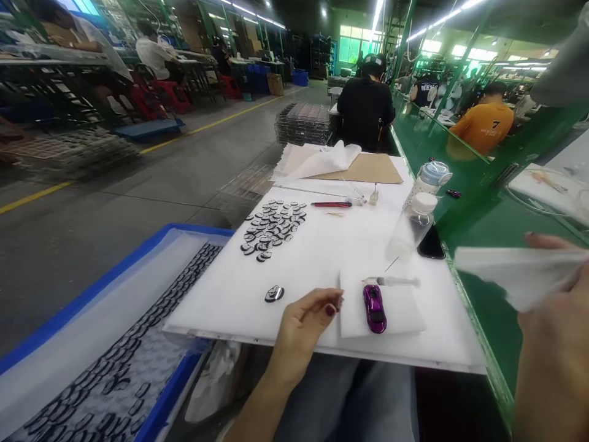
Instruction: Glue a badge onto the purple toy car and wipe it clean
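Observation:
My left hand (306, 325) rests on the white foam board (322, 245), fingers pinched together on something too small to name. Just right of it a purple toy car (374, 308) lies on a white pad (396, 310). A syringe (396, 282) lies beyond the car. A single black-and-silver emblem (274, 294) sits left of my hand, and a heap of several emblems (273, 228) lies farther back. My right hand (552, 344) is raised at the right edge, closed on a white cloth (515, 273).
A blue tray (115, 344) of emblems stands at the lower left. Two clear bottles (416, 221), a black phone (431, 244), a red-handled tool (331, 204), cardboard and white sheets (340, 162) lie on the table. A green conveyor (478, 233) runs right. Other people sit ahead.

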`<state>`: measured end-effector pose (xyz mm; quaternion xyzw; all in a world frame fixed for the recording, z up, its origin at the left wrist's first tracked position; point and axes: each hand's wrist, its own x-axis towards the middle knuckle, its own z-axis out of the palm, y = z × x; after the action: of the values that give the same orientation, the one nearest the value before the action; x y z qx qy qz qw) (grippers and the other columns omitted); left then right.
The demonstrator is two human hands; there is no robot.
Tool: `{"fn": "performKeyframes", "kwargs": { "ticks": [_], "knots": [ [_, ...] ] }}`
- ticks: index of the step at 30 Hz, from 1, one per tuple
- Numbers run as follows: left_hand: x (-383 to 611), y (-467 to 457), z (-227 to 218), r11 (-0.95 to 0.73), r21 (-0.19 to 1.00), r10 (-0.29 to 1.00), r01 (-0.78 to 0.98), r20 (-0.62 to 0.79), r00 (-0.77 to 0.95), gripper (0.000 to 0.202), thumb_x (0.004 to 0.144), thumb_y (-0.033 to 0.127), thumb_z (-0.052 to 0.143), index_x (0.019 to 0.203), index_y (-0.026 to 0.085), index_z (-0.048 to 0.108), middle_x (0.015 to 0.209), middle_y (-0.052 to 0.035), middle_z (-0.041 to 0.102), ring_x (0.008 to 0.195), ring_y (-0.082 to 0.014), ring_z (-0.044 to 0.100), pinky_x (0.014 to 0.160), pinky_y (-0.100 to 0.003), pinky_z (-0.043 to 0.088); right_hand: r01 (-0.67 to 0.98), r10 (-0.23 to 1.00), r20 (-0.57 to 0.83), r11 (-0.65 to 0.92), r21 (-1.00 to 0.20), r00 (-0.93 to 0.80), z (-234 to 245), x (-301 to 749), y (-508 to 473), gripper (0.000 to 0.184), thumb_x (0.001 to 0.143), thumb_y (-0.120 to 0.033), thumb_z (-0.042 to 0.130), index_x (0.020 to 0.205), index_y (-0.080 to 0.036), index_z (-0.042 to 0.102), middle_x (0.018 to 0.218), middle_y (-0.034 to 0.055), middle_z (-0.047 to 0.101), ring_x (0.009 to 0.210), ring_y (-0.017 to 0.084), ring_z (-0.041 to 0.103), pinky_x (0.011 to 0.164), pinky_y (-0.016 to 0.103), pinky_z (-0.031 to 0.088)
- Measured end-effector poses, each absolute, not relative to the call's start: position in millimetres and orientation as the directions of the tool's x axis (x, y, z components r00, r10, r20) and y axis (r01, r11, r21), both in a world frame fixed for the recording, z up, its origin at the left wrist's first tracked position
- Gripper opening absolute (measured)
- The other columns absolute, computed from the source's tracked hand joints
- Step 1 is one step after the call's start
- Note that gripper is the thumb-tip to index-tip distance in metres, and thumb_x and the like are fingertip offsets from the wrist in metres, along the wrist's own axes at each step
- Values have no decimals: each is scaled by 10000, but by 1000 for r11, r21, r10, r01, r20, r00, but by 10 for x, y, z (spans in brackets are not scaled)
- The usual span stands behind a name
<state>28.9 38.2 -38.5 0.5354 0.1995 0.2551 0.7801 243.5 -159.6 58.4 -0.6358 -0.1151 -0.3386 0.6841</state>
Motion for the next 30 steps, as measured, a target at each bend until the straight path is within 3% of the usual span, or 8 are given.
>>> {"fn": "performKeyframes", "kwargs": {
  "ticks": [2,5,8,11,19,22,27,30],
  "knots": [
    [382,279,-367,457,863,506,-215,-54,861,278,784,451,783,951,228,790,858,-46,740,852,-151,669,833,-240,544,554,-62,562,-115,-825,825,554,2063,-1643,225,905,-408,576,749,-250,541,651,25,599,596,222,610,718,447,535],
    [485,144,-334,632,737,399,-238,-46,916,267,756,445,810,899,219,800,845,-46,748,805,-142,682,785,-238,559,581,452,465,-158,-799,761,521,1651,-1632,233,951,-359,542,758,-234,581,535,-20,495,413,139,454,407,279,436],
    [509,53,-298,725,650,330,-227,-39,943,266,730,427,835,878,208,801,800,-41,746,757,-129,682,760,-230,566,759,690,526,-53,-649,498,487,1503,-1532,116,946,-211,547,844,-230,600,613,-17,567,444,118,500,360,227,371],
    [483,-7,-272,755,621,289,-211,-27,957,247,732,414,836,873,214,802,791,-35,752,724,-117,678,739,-216,564,879,698,653,72,-472,294,425,1478,-1399,141,919,-93,557,955,-207,632,732,14,639,570,125,608,473,218,487],
    [469,-102,-244,734,649,327,-199,-80,942,256,654,405,888,796,209,804,727,-16,741,665,-92,649,675,-177,523,990,704,705,24,-142,84,333,1400,-1381,153,916,-116,526,1005,-161,641,759,45,610,552,132,579,458,265,481],
    [466,-100,-253,735,653,330,-183,-108,938,269,636,418,893,778,207,804,702,-22,737,657,-109,662,673,-200,544,992,772,633,26,-121,57,423,1464,-1473,127,918,-127,540,991,-180,630,752,38,616,576,142,593,465,277,477],
    [495,-133,-259,741,648,311,-178,-96,946,246,651,414,885,785,223,807,716,-16,752,649,-96,666,654,-175,545,985,710,691,-17,-172,132,383,1435,-1439,132,937,-124,541,1020,-164,636,829,54,624,605,116,579,496,242,470],
    [493,-134,-289,728,662,327,-179,-106,939,237,647,391,892,788,220,807,728,-16,755,654,-86,663,652,-153,540,976,810,579,47,-214,88,393,1411,-1464,164,956,-130,485,983,-149,646,831,66,620,602,132,558,498,263,439]
  ]
}}
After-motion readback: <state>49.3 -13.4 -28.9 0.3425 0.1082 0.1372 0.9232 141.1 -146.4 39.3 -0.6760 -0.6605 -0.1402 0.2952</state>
